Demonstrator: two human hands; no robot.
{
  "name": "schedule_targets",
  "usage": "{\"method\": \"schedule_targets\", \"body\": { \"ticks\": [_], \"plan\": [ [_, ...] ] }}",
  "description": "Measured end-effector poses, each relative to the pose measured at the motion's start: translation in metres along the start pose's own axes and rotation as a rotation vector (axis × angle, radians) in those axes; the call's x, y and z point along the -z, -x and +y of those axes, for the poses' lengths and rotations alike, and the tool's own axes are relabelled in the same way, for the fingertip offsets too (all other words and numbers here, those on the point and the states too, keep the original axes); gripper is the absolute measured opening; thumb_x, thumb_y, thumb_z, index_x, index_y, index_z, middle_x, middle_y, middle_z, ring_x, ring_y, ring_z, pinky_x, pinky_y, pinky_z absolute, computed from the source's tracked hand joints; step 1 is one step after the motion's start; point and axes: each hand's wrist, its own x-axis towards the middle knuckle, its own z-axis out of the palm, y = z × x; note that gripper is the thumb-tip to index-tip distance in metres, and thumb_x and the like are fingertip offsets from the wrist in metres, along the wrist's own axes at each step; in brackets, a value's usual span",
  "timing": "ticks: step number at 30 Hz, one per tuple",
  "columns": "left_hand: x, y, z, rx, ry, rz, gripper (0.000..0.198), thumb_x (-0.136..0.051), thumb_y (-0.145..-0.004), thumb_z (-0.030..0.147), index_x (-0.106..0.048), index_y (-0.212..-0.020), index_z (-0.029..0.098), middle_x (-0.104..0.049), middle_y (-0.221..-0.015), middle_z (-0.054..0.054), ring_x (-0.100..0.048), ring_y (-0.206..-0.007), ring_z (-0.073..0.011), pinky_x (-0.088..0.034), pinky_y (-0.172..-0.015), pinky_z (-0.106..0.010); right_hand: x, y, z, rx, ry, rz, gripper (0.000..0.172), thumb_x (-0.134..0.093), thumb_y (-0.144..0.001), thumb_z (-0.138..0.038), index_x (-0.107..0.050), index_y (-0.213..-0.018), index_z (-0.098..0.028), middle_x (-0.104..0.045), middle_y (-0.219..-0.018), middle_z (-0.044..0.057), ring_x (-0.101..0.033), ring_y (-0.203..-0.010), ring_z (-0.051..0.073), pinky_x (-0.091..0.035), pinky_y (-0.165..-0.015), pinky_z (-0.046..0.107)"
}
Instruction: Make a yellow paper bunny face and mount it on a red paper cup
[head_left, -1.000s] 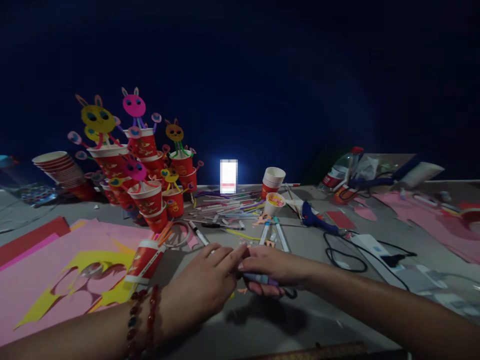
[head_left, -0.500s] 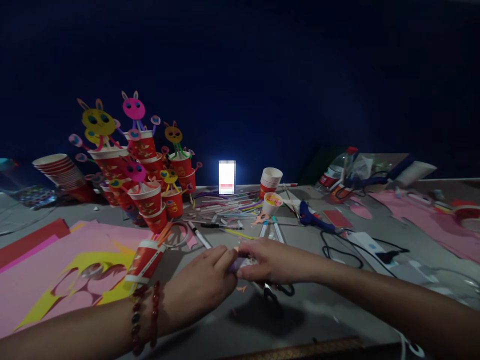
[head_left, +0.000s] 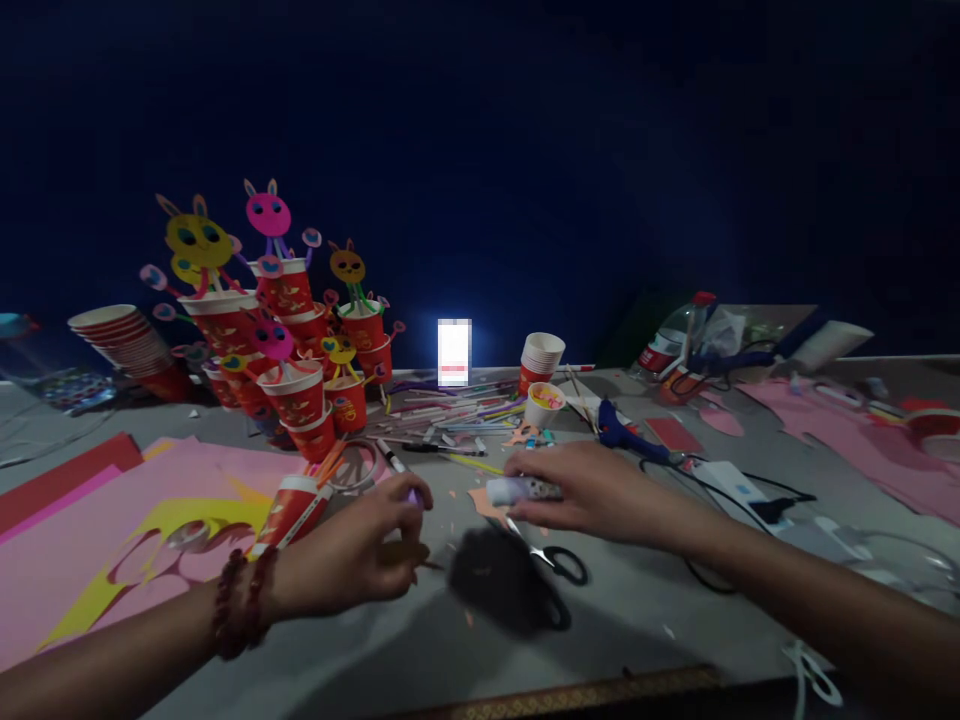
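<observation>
My right hand (head_left: 581, 490) is closed around a glue stick (head_left: 517, 490), its pale end pointing left. My left hand (head_left: 367, 540), apart from it, grips a small purple cap (head_left: 414, 496) between its fingers. A brownish-orange piece (head_left: 401, 553) also shows lower in that hand; I cannot make out its kind. Black-handled scissors (head_left: 562, 563) lie on the table below my right hand, partly in shadow. Orange paper (head_left: 486, 503) lies beside the glue stick's end, and small scraps are scattered between the hands.
At the left stand decorated paper cups (head_left: 292, 385) with bunny faces, above pink and yellow paper sheets (head_left: 187, 465). Markers and sticks (head_left: 457, 420) lie at the back near stacked cups (head_left: 541, 352). A blue glue gun (head_left: 626, 435) with its cord sits right; a bottle (head_left: 671, 335) stands behind.
My hands were together on the glue stick; now they have parted. The left has moved left with the purple cap, the right has moved right with the glue stick. More of the scissors shows.
</observation>
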Motion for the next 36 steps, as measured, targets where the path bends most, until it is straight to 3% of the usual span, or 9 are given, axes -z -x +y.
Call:
{"method": "schedule_targets", "body": {
  "ticks": [5, 9, 21, 23, 25, 28, 30, 33, 36],
  "plan": [
    [-0.011, -0.014, -0.023, 0.346, 0.558, 0.099, 0.025, -0.063, -0.069, 0.019, -0.070, -0.093, 0.017, -0.067, -0.099, -0.006, -0.062, -0.076, -0.0165, -0.047, -0.061, -0.022, -0.020, 0.000, 0.028, -0.028, -0.410, 0.137, 0.027, -0.064, -0.087, -0.041, -0.071, -0.105, -0.022, -0.073, -0.106, 0.004, -0.065, -0.097, 0.024, -0.048, -0.083, 0.032],
    [-0.030, -0.025, -0.039, 0.463, 0.836, 0.136, 0.055, -0.067, -0.069, 0.022, -0.063, -0.123, 0.016, -0.070, -0.082, -0.002, -0.064, -0.075, -0.0174, -0.046, -0.069, -0.025, -0.044, 0.004, 0.032, -0.146, -0.607, 0.228, 0.037, -0.069, -0.081, -0.035, -0.067, -0.116, -0.022, -0.070, -0.114, 0.006, -0.064, -0.103, 0.025, -0.049, -0.089, 0.037],
    [-0.071, -0.038, -0.055, 0.322, 0.952, 0.422, 0.066, -0.072, -0.072, 0.032, -0.055, -0.135, 0.017, -0.065, -0.080, 0.001, -0.056, -0.066, -0.0126, -0.040, -0.061, -0.021, -0.106, -0.015, 0.013, -0.246, -1.103, 0.889, 0.023, -0.077, -0.072, -0.036, -0.063, -0.084, -0.021, -0.059, -0.079, -0.002, -0.054, -0.065, 0.013, -0.047, -0.061, 0.023],
    [-0.077, -0.039, -0.058, 0.336, 1.007, 0.451, 0.063, -0.072, -0.072, 0.033, -0.059, -0.131, 0.017, -0.066, -0.079, -0.001, -0.057, -0.064, -0.0128, -0.040, -0.058, -0.020, -0.120, -0.014, 0.007, -0.196, -1.337, 0.809, 0.025, -0.074, -0.075, -0.042, -0.063, -0.084, -0.021, -0.058, -0.075, -0.003, -0.053, -0.057, 0.011, -0.047, -0.053, 0.021],
    [-0.078, -0.038, -0.061, 0.356, 1.052, 0.485, 0.056, -0.073, -0.071, 0.033, -0.064, -0.123, 0.016, -0.068, -0.079, -0.003, -0.058, -0.066, -0.0138, -0.041, -0.058, -0.020, -0.128, -0.003, -0.001, -0.073, -1.548, 0.432, 0.037, -0.073, -0.073, -0.052, -0.066, -0.091, -0.021, -0.061, -0.076, -0.001, -0.056, -0.051, 0.011, -0.047, -0.046, 0.021],
    [-0.072, -0.038, -0.064, 0.368, 1.113, 0.535, 0.047, -0.075, -0.070, 0.033, -0.070, -0.113, 0.015, -0.069, -0.081, -0.005, -0.060, -0.069, -0.0143, -0.045, -0.062, -0.020, -0.131, 0.019, -0.013, 0.089, -1.542, -0.178, 0.060, -0.082, -0.064, -0.051, -0.069, -0.112, -0.018, -0.070, -0.090, 0.006, -0.068, -0.070, 0.017, -0.054, -0.059, 0.024],
    [-0.067, -0.039, -0.066, 0.374, 1.161, 0.551, 0.044, -0.075, -0.070, 0.032, -0.071, -0.110, 0.015, -0.069, -0.083, -0.005, -0.059, -0.069, -0.0134, -0.046, -0.064, -0.020, -0.132, 0.028, -0.016, 0.066, -1.535, -0.360, 0.062, -0.081, -0.068, -0.048, -0.066, -0.122, -0.019, -0.071, -0.099, 0.009, -0.071, -0.084, 0.019, -0.055, -0.070, 0.026],
    [-0.064, -0.041, -0.068, 0.372, 1.209, 0.570, 0.044, -0.076, -0.069, 0.031, -0.071, -0.109, 0.014, -0.070, -0.084, -0.005, -0.059, -0.068, -0.0129, -0.047, -0.063, -0.021, -0.136, 0.028, -0.012, 0.024, -1.556, -0.378, 0.067, -0.081, -0.070, -0.046, -0.061, -0.130, -0.023, -0.071, -0.105, 0.009, -0.072, -0.091, 0.022, -0.055, -0.078, 0.031],
    [-0.064, -0.041, -0.073, 0.362, 1.207, 0.644, 0.041, -0.076, -0.069, 0.028, -0.072, -0.106, 0.011, -0.070, -0.085, -0.006, -0.059, -0.067, -0.0128, -0.047, -0.061, -0.020, -0.136, 0.018, -0.003, 0.061, -1.458, -0.207, 0.065, -0.082, -0.070, -0.041, -0.061, -0.130, -0.027, -0.067, -0.121, 0.011, -0.070, -0.099, 0.024, -0.053, -0.086, 0.035]
  ]
}}
